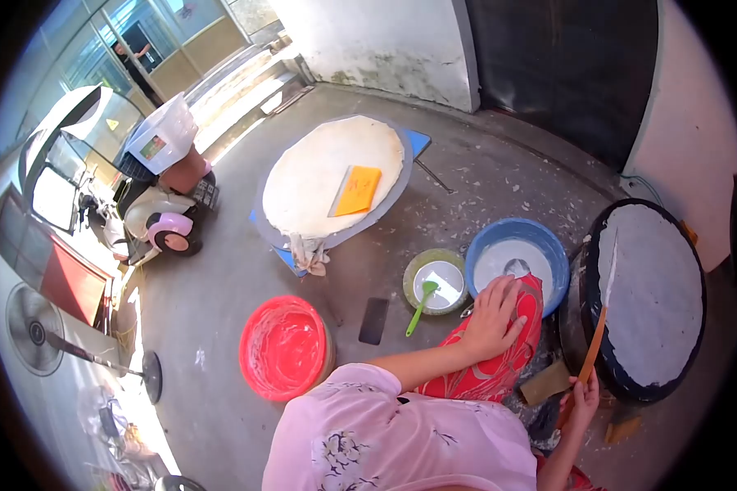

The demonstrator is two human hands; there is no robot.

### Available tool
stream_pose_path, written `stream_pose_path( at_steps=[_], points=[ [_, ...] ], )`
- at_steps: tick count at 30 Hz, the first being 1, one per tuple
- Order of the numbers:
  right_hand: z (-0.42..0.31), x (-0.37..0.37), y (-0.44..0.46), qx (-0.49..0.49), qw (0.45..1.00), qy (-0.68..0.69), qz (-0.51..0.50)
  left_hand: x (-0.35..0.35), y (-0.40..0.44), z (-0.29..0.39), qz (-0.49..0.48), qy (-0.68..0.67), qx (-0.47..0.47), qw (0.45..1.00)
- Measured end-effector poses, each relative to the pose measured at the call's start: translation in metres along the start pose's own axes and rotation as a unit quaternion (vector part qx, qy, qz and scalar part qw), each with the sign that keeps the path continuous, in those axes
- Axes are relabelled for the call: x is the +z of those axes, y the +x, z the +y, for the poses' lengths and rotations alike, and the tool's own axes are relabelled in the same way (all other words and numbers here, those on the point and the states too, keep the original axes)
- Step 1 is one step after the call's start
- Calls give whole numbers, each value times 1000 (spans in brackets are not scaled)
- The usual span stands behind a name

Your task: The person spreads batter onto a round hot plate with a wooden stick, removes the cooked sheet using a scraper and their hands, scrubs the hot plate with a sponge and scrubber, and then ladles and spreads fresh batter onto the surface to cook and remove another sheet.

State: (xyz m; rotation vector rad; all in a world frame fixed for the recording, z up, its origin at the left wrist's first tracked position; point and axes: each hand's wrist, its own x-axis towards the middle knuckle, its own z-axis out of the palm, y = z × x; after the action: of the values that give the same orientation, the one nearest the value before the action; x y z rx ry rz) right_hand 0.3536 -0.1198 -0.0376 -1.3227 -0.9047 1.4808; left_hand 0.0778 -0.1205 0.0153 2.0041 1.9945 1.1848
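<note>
My left hand (493,321) lies on my knee over red patterned cloth (475,372), fingers spread and holding nothing. In my right hand (582,399) is a long wooden spatula (596,345), gripped by its handle. Its thin, whitish far end lies along the left part of a round black griddle (595,245). A pale greyish sheet of batter (659,303) covers most of the griddle. Just beyond my knee stands a blue basin (477,245) of white liquid with a metal ladle (517,267) in it. Beside it, a green bowl (409,282) carries a green brush or spatula (422,307).
A round table (395,200) bears a large pale flatbread (311,176), an orange flat item (359,190) and a crumpled cloth (309,254). A red bucket (283,348) and a dark phone (373,321) are on the floor. A fan (34,331) and scooter (160,221) stand left; a person (135,69) is far behind.
</note>
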Motion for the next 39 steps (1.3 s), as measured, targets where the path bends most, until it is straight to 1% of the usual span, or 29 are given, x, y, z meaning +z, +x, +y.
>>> stream_pose_path(
  at_steps=[1,3,12,19,25,27,28,31,33,35,36,38,39],
  points=[
    [-1,3,2,-3,1000,-1,-8,0,0,0,7,4,-3,1000],
    [-1,7,3,16,1000,8,9,0,0,0,10,8,-9,1000],
    [2,13,10,13,1000,6,6,1,0,-2,10,9,-13,1000],
    [6,10,9,-8,1000,17,-19,2,1,-1,17,4,-10,1000],
    [6,12,10,1,1000,-9,5,3,1,-1,14,-2,-5,1000],
    [13,4,13,2,998,34,-46,3,1,-2,17,-8,-13,1000],
    [13,1,13,7,999,23,-46,6,1,-3,18,-2,-10,1000],
    [-1,5,10,33,999,14,-37,7,0,-7,8,16,1,1000],
    [3,0,12,18,1000,-3,-23,7,0,-7,1,13,4,1000],
    [4,-4,13,12,1000,-10,6,7,0,-6,0,9,3,1000],
    [5,-8,15,13,999,-5,32,7,1,-6,-18,-5,18,1000],
    [6,-15,17,-11,999,-2,48,8,1,-7,2,-4,18,1000],
    [4,-18,19,-9,998,0,65,9,1,-7,-10,-14,26,1000]
  ],
)
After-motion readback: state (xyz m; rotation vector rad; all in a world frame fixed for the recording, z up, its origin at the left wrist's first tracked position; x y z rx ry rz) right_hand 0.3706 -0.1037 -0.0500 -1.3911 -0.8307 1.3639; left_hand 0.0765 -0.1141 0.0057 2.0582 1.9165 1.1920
